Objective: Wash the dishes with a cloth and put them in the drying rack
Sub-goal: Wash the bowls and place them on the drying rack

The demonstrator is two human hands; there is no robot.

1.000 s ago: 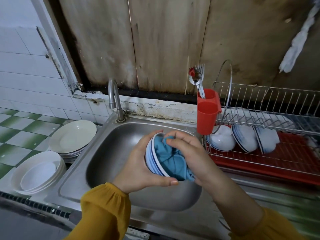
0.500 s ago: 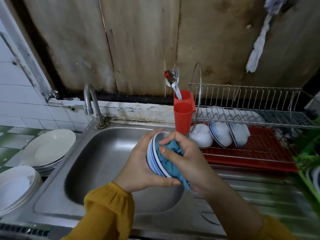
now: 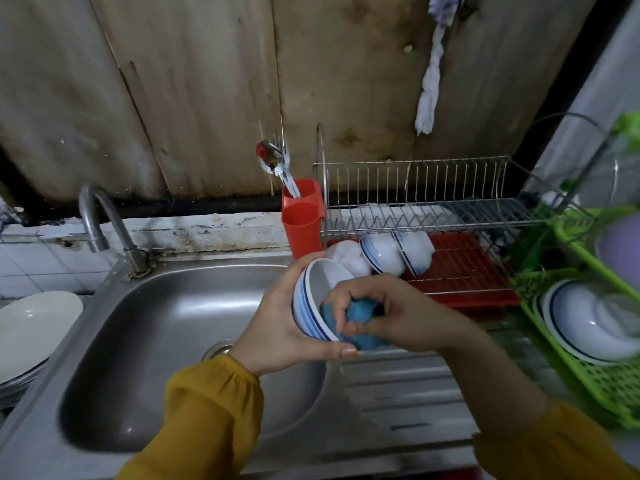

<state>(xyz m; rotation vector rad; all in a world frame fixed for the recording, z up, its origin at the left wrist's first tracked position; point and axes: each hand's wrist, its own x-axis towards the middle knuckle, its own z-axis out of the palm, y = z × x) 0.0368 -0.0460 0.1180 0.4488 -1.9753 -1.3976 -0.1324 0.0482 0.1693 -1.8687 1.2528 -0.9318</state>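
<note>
My left hand [image 3: 277,327] grips a white bowl with blue rings [image 3: 313,299], tilted on its side over the right edge of the steel sink [image 3: 156,341]. Bunched in my right hand [image 3: 391,317] is a blue cloth [image 3: 360,320], held at the bowl's lower rim and mostly outside it. Right behind the hands stands the wire drying rack [image 3: 433,202] on a red tray [image 3: 464,271], with three white bowls [image 3: 384,254] leaning in its lower tier.
A red cutlery cup [image 3: 301,220] with spoons and forks hangs on the rack's left end. White plates [image 3: 31,330] are stacked left of the sink, below the tap [image 3: 100,220]. A green basket [image 3: 595,344] with more bowls sits at the right.
The view has swung right, bringing the green basket into sight. My right hand has drawn the cloth from inside the bowl down to its lower rim, baring the bowl's inside.
</note>
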